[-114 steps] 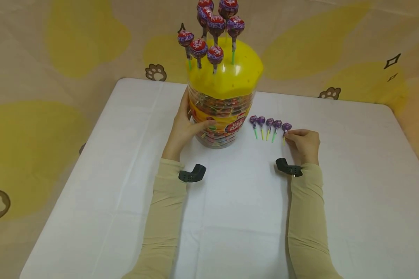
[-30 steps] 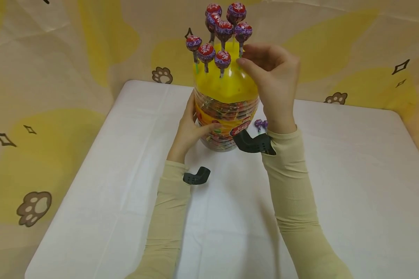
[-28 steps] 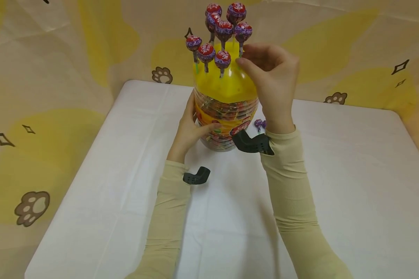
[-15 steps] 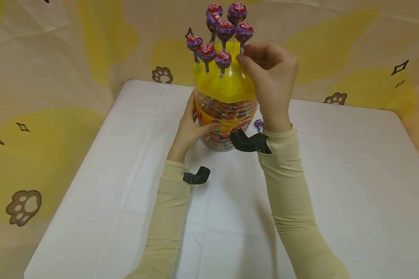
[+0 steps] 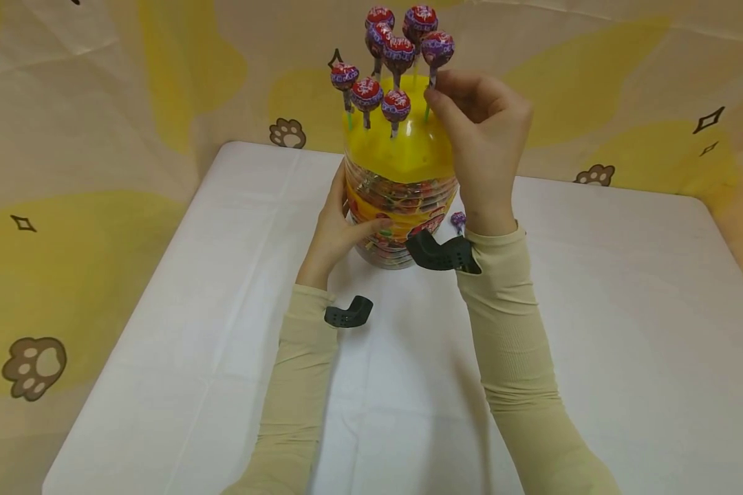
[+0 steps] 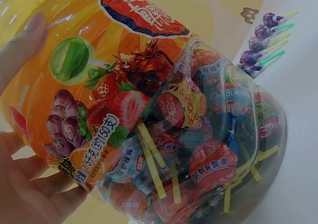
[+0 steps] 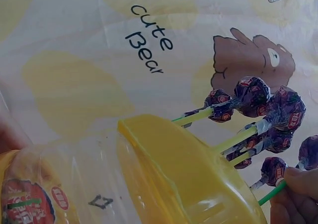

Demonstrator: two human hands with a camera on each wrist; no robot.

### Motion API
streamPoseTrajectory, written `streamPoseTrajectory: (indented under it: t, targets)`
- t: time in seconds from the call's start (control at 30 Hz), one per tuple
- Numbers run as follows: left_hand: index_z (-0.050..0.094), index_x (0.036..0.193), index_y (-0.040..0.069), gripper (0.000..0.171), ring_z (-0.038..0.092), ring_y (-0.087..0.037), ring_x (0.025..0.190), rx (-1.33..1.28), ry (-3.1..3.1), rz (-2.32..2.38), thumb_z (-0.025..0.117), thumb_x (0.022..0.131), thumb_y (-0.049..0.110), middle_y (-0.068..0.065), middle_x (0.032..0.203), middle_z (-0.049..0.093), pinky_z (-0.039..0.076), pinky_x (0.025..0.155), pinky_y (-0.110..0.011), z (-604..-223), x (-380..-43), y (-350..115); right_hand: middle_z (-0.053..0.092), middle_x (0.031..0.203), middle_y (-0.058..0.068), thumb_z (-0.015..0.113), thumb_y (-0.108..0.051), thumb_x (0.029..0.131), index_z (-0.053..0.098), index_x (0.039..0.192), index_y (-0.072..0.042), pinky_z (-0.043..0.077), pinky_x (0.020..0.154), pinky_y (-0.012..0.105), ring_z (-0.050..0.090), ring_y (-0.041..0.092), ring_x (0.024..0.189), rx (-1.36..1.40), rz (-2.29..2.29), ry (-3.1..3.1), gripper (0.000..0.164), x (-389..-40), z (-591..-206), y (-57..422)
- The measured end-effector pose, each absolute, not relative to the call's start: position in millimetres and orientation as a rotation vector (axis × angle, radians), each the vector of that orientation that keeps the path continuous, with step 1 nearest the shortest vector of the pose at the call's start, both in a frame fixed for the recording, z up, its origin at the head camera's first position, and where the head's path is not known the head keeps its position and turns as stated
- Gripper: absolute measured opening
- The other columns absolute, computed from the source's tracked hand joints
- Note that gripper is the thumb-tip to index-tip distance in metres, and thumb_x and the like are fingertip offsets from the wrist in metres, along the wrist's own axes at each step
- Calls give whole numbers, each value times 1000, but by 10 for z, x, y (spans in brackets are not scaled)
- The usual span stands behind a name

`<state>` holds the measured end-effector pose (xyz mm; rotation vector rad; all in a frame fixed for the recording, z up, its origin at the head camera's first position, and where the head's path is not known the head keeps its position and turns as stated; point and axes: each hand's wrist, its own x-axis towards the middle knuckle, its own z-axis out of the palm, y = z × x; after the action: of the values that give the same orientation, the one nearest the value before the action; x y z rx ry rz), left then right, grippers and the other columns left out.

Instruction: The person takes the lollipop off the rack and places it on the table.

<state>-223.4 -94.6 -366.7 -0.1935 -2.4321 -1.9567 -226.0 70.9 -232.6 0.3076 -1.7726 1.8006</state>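
A clear plastic candy jar (image 5: 402,206) full of wrapped lollipops stands on the table, its yellow lid (image 5: 408,151) on top. My left hand (image 5: 333,227) holds the jar's side, thumb across the front label (image 6: 114,80). Several purple-and-red wrapped lollipops (image 5: 367,94) stand upright in the lid. At its right side, my right hand (image 5: 489,124) pinches one lollipop (image 5: 437,48) just below the wrapped head. Its green stick (image 7: 272,193) shows between the fingertips and the lid in the right wrist view.
Several loose lollipops (image 6: 261,31) lie in a row on the white table (image 5: 619,309) right of the jar, mostly hidden in the head view by my right wrist. A patterned cloth (image 5: 594,89) hangs behind the table. Black wrist cameras (image 5: 349,313) stick out from both sleeves.
My right hand has come from the row on the table up to the lid. In the last half second, the pinched lollipop has risen slightly and shifted right. The left hand keeps its hold.
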Motion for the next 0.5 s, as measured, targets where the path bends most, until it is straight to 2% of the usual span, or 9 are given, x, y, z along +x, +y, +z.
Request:
streamPoseTrajectory:
  t: [0.5]
  targets:
    - [9,152,29,102,23,-20,140,-210,-2415,-1962,79,77,26,7,155,20,22,114,-42,-3667,-2219,-951,68,87,13,70,4,81,72,88,5,55,79,27,62,23,77,325,1925,-1668,7,-2245,-2303,750]
